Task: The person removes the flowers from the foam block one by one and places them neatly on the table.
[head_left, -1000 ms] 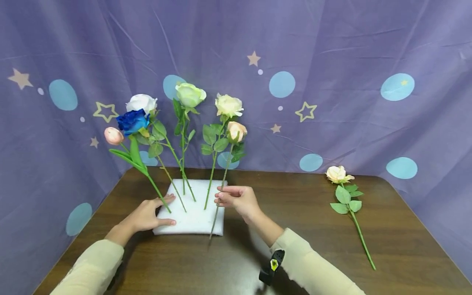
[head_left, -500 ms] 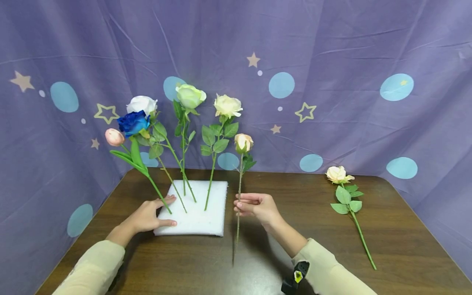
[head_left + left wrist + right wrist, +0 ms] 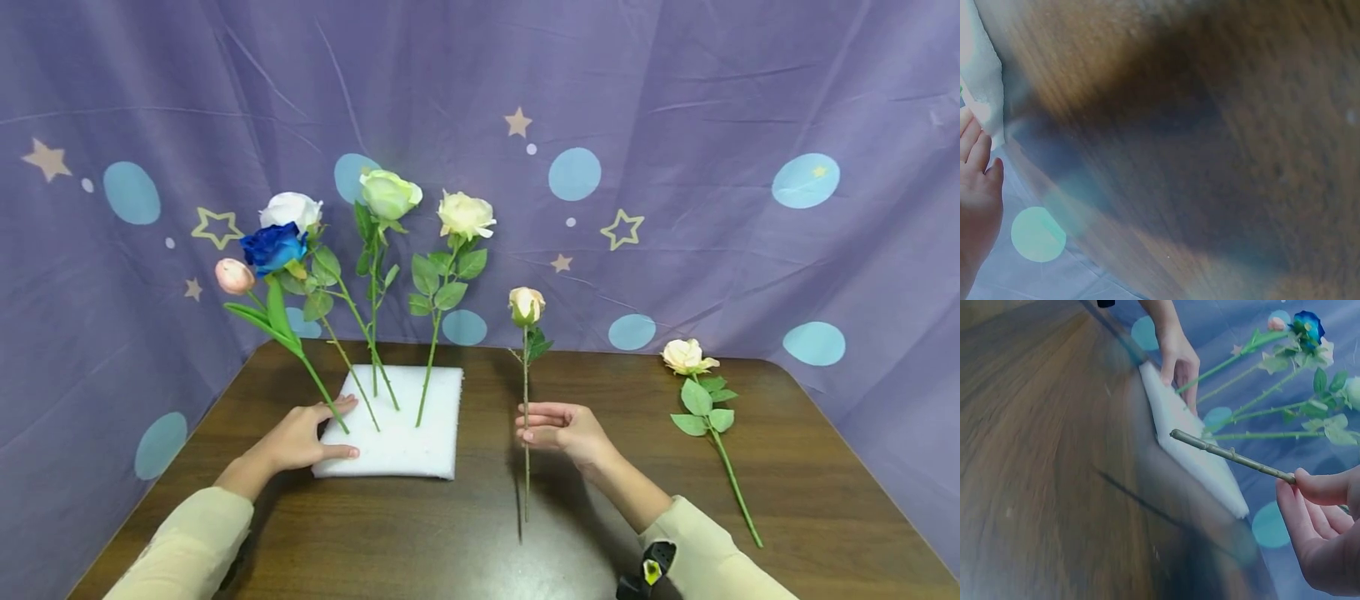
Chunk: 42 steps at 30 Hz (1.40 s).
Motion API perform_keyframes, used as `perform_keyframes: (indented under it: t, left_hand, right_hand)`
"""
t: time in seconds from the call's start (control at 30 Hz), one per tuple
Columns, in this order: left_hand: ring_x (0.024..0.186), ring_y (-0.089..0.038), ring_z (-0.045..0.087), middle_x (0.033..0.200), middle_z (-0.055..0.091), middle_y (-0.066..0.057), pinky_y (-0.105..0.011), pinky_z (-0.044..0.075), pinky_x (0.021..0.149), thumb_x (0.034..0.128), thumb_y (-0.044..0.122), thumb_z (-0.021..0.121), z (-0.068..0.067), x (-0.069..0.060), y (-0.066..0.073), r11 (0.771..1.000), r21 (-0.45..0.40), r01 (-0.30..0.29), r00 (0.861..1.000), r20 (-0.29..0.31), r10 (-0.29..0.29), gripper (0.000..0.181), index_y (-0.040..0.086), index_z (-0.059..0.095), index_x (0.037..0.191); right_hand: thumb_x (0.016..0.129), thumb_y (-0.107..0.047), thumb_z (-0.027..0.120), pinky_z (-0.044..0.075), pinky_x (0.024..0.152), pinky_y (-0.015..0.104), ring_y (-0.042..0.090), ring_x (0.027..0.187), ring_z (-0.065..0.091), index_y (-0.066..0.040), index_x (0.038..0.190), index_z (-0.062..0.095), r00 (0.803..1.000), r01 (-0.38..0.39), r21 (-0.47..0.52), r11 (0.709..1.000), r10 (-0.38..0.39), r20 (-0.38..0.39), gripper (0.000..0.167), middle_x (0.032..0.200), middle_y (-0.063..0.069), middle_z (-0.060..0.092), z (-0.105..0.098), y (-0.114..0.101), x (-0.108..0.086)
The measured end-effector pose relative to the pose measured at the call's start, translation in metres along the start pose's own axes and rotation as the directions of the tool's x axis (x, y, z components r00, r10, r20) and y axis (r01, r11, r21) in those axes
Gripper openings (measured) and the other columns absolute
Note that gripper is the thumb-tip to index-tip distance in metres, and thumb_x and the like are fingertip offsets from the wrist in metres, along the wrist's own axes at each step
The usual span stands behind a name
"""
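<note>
Upright above the table, a small peach rose (image 3: 527,307) is pinched by its brown-green stem between the thumb and fingers of my right hand (image 3: 562,435). Its cut end shows plainly in the right wrist view, apart from the foam. My left hand (image 3: 300,437) rests with spread, fairly straight fingers on the left side of a white foam block (image 3: 408,461). From that foam stand a pink tulip (image 3: 234,277), a blue rose (image 3: 272,248), a white rose (image 3: 288,210), a pale green rose (image 3: 390,196) and a cream rose (image 3: 465,215).
Another peach rose (image 3: 686,357) with leaves lies on the right of the brown wooden table (image 3: 615,379). A purple curtain (image 3: 675,100) with stars and blue dots hangs behind the table's far edge.
My right hand has carried the peach rose rightward and a little lower, from over the foam's right edge to over the table. The left hand stays in place on the foam.
</note>
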<state>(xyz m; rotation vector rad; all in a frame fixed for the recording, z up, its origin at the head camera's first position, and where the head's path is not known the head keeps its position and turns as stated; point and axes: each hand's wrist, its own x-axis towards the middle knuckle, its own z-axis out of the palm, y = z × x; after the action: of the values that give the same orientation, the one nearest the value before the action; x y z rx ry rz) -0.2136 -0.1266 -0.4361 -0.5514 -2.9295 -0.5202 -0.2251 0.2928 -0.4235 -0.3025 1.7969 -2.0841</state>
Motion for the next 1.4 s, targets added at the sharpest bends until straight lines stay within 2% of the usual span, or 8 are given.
perform_keyframes:
  t: [0.4,0.53,0.73,0.87,1.03,1.23,1.4]
  left_hand:
    - [0.123,-0.048,0.053,0.134,0.058,-0.020,-0.059,0.043,0.103,0.0686,0.051,0.081,-0.001,0.000,0.002,0.999,-0.040,0.021,1.000,0.007,-0.021,0.083,0.004,0.057,0.133]
    - [0.122,-0.049,0.053,0.133,0.059,-0.020,-0.059,0.043,0.103,0.0688,0.050,0.081,0.000,0.000,0.002,0.999,-0.041,0.023,1.000,0.004,-0.023,0.082,0.005,0.057,0.133]
    - [0.122,-0.050,0.053,0.133,0.059,-0.019,-0.060,0.043,0.102,0.0685,0.051,0.081,0.001,-0.001,0.001,0.999,-0.038,0.037,0.999,0.003,-0.037,0.082,0.006,0.057,0.133]
    - [0.122,-0.050,0.053,0.133,0.059,-0.020,-0.060,0.044,0.102,0.0684,0.051,0.081,0.000,-0.002,0.002,0.998,-0.040,0.038,0.999,0.003,-0.038,0.083,0.006,0.057,0.134]
    - [0.121,-0.051,0.053,0.133,0.059,-0.020,-0.060,0.044,0.101,0.0685,0.051,0.081,-0.001,-0.002,0.002,0.999,-0.032,0.035,0.999,0.004,-0.035,0.083,0.006,0.057,0.134]
    - [0.121,-0.050,0.053,0.133,0.059,-0.020,-0.059,0.044,0.101,0.0684,0.050,0.081,-0.001,-0.001,0.002,0.999,-0.026,0.034,0.999,-0.002,-0.034,0.083,0.005,0.057,0.133]
    - [0.122,-0.049,0.053,0.133,0.059,-0.020,-0.059,0.044,0.102,0.0683,0.050,0.081,0.000,-0.001,0.003,0.999,-0.026,0.035,0.999,-0.005,-0.035,0.083,0.004,0.057,0.133]
  right_hand:
    - [0.083,0.011,0.063,0.059,0.082,0.023,0.007,0.091,0.071,0.025,0.132,0.038,0.998,-0.046,-0.075,0.996,0.042,-0.050,0.057,0.107,0.014,0.073,-0.047,0.005,-0.011]
    - [0.086,0.010,0.061,0.059,0.082,0.023,0.006,0.091,0.071,0.026,0.132,0.037,0.996,-0.077,-0.104,0.992,0.073,-0.048,0.055,0.107,0.013,0.073,-0.062,0.008,-0.016]
    - [0.088,0.012,0.055,0.059,0.083,0.026,0.005,0.088,0.071,0.027,0.133,0.034,0.994,-0.109,-0.136,0.985,0.106,-0.026,0.051,0.101,0.004,0.074,-0.084,0.011,-0.026]
    - [0.088,0.014,0.052,0.059,0.083,0.026,0.005,0.087,0.071,0.028,0.133,0.031,0.993,-0.116,-0.104,0.988,0.115,-0.024,0.051,0.097,0.001,0.075,-0.093,0.013,-0.033]
    - [0.089,0.004,0.061,0.059,0.083,0.025,0.005,0.089,0.071,0.026,0.135,0.031,0.990,-0.139,-0.081,0.987,0.135,-0.048,0.059,0.100,0.000,0.074,-0.103,0.017,-0.042]
    - [0.089,-0.003,0.064,0.058,0.085,0.024,0.005,0.092,0.071,0.022,0.138,0.031,0.985,-0.159,-0.084,0.984,0.154,-0.073,0.064,0.102,-0.003,0.074,-0.113,0.023,-0.048]
    - [0.090,-0.003,0.063,0.058,0.085,0.023,0.002,0.093,0.070,0.024,0.138,0.027,0.988,-0.142,-0.091,0.986,0.136,-0.074,0.065,0.100,-0.005,0.074,-0.120,0.024,-0.053]
